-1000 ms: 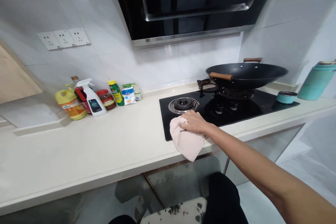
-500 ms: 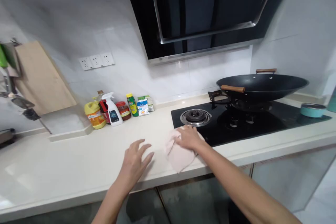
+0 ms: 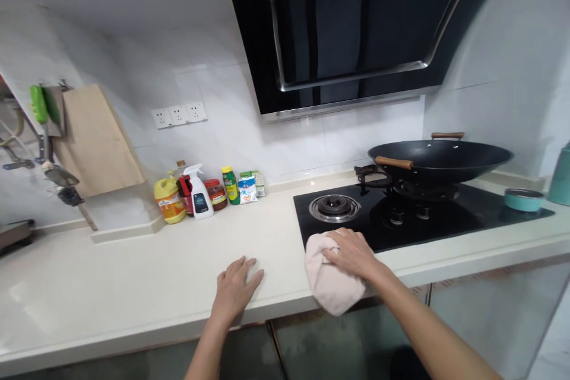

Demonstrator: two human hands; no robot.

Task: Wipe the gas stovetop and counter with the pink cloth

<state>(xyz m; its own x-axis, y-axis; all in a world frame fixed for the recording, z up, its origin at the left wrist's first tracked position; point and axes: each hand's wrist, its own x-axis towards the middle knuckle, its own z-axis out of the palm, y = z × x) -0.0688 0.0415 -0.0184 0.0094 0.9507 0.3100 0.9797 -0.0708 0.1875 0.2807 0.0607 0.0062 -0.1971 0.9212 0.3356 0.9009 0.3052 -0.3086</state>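
Observation:
My right hand (image 3: pixel 351 251) is closed on a pale pink cloth (image 3: pixel 333 285), pressed down at the front left corner of the black glass gas stove (image 3: pixel 427 231). Part of the cloth hangs over the counter's front edge. My left hand (image 3: pixel 236 286) rests on the white countertop (image 3: pixel 146 279) near that edge, fingers apart and holding nothing. Just behind the cloth is the left burner (image 3: pixel 335 208), with no pan on it. A large black wok (image 3: pixel 440 160) with wooden handles sits over the right burner.
Against the back wall stand a yellow jug (image 3: pixel 170 200), a white spray bottle (image 3: pixel 199 193), a red-lidded jar (image 3: pixel 216 195), a green bottle (image 3: pixel 230 185) and small packets (image 3: pixel 248 189). A teal bowl (image 3: pixel 523 199) is at the stove's right end. The range hood (image 3: pixel 347 29) overhangs the stove.
My right hand has moved the cloth right and toward the front edge. My left hand has lowered onto the countertop. The camera view has shifted slightly.

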